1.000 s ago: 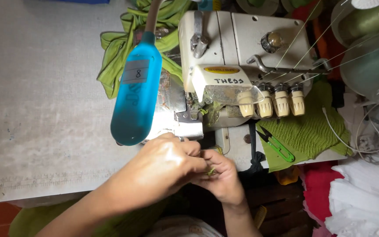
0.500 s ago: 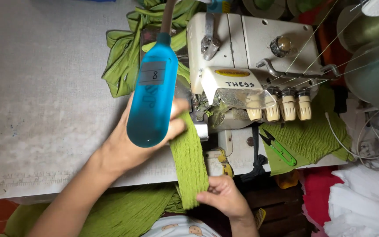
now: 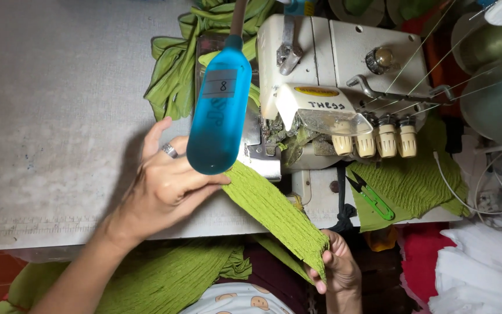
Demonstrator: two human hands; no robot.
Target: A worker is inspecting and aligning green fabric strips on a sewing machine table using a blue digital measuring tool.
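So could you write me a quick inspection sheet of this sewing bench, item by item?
Surface: pale grey table, worn.
Job's things: ribbed green strip stretched from the sewing machine toward the table edge.
Clutter: blue lamp head over the machine bed; green snips; loose green fabric behind.
Hands: left hand, ring on, presses the strip near the machine; right hand grips its lower end.
Cables: white wires at right; threads run to the machine.
Surroundings: white cloth, red cloth.
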